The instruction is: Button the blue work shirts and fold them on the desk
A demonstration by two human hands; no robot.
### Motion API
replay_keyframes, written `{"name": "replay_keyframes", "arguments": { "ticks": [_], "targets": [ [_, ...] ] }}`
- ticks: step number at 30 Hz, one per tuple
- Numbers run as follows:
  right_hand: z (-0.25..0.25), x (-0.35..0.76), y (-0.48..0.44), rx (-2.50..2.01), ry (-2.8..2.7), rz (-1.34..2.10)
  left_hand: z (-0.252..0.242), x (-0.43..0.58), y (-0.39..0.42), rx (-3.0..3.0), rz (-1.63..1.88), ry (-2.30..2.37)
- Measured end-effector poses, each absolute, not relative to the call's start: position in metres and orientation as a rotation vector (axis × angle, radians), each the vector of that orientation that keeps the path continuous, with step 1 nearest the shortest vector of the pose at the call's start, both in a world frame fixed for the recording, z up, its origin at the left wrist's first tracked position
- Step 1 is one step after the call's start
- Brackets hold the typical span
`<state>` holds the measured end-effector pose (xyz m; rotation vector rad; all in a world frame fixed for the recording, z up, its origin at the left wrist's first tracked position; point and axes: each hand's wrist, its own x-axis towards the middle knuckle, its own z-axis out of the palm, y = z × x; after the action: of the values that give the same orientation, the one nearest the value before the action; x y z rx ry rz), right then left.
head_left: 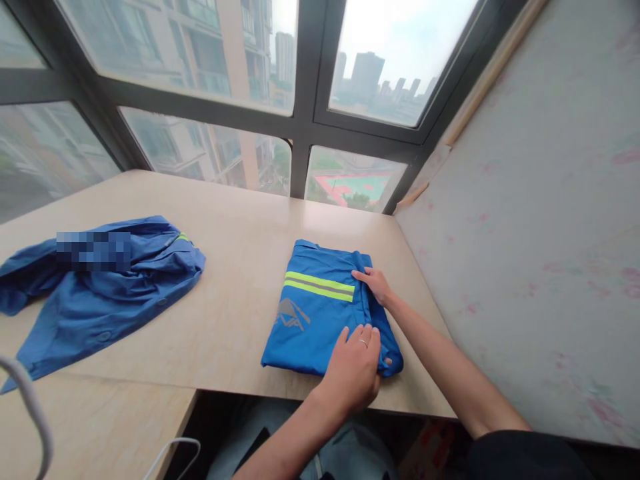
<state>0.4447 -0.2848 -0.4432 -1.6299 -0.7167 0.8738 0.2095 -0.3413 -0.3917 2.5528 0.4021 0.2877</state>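
Observation:
A folded bright-blue work garment [320,320] lies on the pale counter [235,280], with a yellow-green and grey reflective stripe and a grey printed logo on top. My left hand [355,363] is closed on its near right edge; a ring shows on one finger and part of the fingers is hidden by the cloth. Farther back along the same right side, my right hand [376,283] pinches the folded edge, its fingers partly out of sight. To the right of both hands, a lower layer of the blue cloth sticks out.
A second, darker blue garment [130,287] lies crumpled on the left, with buttons and a small reflective strip. Windows with a grey frame [303,100] border the back. A patterned wall [530,220] bounds the right. Cables [37,413] cross the lower left.

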Motion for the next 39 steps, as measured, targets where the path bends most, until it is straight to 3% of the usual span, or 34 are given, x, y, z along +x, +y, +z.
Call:
{"name": "replay_keyframes", "arguments": {
  "ticks": [8, 18, 33, 39],
  "targets": [
    [-0.453, 0.466, -0.285, -1.429, -0.575, 0.954, -0.38, 0.242, -0.352, 2.398, 0.474, 0.528],
    [-0.462, 0.478, -0.287, -1.306, -0.45, 0.892, -0.416, 0.254, -0.359, 2.704, 0.172, 0.352],
    [-0.46, 0.479, -0.285, -1.329, -0.482, 0.894, -0.452, 0.257, -0.368, 2.812, 0.248, 0.353],
    [-0.459, 0.481, -0.297, -1.399, -0.467, 0.879, -0.421, 0.237, -0.368, 2.822, 0.401, 0.318]
  ]
}}
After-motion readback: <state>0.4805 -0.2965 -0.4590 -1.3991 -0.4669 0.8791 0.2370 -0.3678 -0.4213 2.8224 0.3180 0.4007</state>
